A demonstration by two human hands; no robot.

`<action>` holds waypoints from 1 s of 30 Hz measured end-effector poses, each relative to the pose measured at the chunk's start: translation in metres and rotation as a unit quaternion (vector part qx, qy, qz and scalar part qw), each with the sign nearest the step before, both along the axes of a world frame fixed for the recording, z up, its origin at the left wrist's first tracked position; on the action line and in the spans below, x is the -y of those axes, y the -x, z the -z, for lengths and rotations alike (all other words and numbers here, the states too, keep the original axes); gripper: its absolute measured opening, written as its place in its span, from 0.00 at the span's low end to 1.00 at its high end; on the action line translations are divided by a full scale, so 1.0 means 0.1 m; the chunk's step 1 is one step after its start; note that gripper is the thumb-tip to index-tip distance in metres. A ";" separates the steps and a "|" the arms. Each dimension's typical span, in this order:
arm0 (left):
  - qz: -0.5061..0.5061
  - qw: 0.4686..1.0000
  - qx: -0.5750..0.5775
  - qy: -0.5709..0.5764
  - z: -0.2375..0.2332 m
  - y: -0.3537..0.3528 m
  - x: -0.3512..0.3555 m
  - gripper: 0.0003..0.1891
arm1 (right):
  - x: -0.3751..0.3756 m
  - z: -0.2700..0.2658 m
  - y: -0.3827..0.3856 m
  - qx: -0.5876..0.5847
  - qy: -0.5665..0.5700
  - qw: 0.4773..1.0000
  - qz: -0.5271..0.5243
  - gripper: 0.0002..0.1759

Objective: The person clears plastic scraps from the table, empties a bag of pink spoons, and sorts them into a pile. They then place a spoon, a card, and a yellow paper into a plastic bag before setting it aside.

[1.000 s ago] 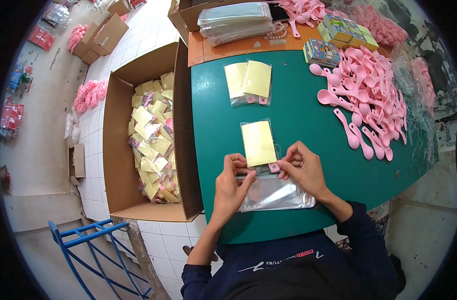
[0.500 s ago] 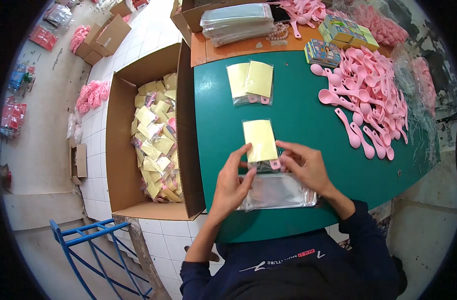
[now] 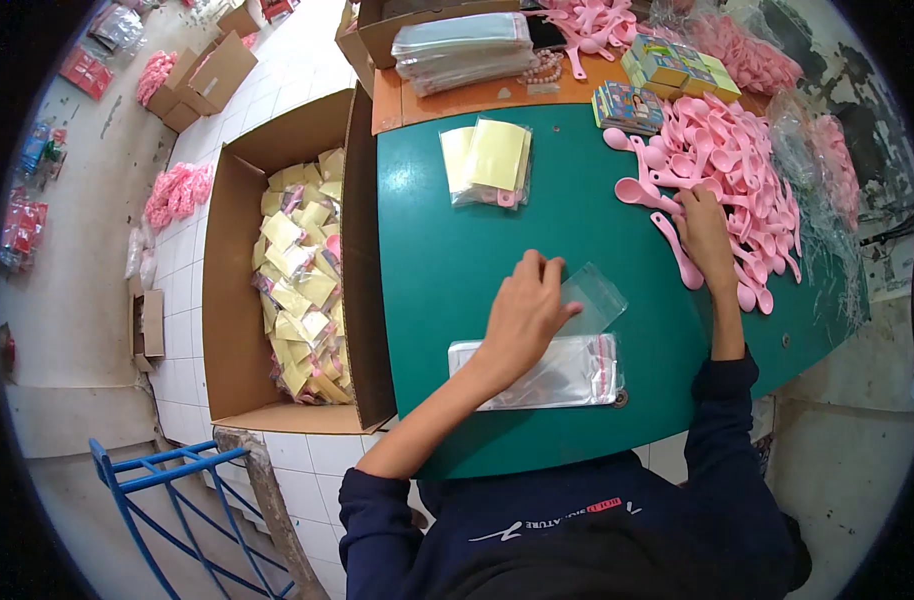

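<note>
My left hand (image 3: 525,318) has its fingers bent over a stack of clear plastic bags (image 3: 567,375). Between its thumb and fingers is one clear bag (image 3: 599,297), slanting up to the right above the stack. At the left edge of a heap of pink plastic spoons (image 3: 732,150), my right hand (image 3: 705,235) pinches a spoon; its fingertips partly hide it. Another pink spoon (image 3: 677,252) lies just left of that wrist. Filled packets with pale yellow cards (image 3: 497,157) overlap further back on the green table (image 3: 417,260), spoon handles showing at their lower ends.
Left of the table stands a large cardboard box (image 3: 367,300) with many filled packets. At the back are a pile of clear bags (image 3: 462,50) and small stacks of printed cards (image 3: 627,107). A blue metal frame (image 3: 167,465) stands at lower left.
The packet that both hands held now lies with the others at the back. My left hand has a clear bag; my right hand has moved right to the spoons.
</note>
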State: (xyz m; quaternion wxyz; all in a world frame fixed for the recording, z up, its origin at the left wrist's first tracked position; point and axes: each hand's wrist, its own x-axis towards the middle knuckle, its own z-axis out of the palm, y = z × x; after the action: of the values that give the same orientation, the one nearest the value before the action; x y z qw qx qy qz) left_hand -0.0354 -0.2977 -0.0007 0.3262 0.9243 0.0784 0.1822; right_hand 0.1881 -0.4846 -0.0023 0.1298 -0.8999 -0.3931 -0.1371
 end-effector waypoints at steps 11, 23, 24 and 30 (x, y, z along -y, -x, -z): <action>0.070 0.907 -0.038 0.415 0.05 0.03 -0.41 0.07 | -0.17 -0.30 0.33 -0.126 -0.220 0.967 -0.032 0.12; 0.038 0.876 -0.099 0.471 -0.10 0.07 -0.47 0.19 | -0.42 -0.40 0.79 -0.377 -0.393 0.833 -0.099 0.11; 0.038 0.881 -0.109 0.459 -0.12 0.06 -0.46 0.19 | -0.43 -0.41 0.82 -0.370 -0.399 0.833 -0.103 0.11; 0.065 0.888 -0.111 0.441 -0.12 0.05 -0.43 0.20 | -0.46 -0.45 0.90 -0.311 -0.396 0.861 -0.073 0.11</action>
State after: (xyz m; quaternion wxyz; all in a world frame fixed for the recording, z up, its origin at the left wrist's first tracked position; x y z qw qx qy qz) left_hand -0.0408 -0.2545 0.0117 0.7005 0.7025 0.1261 0.0035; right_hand 0.0985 -0.4388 0.0432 0.6006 -0.7370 -0.3095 0.0152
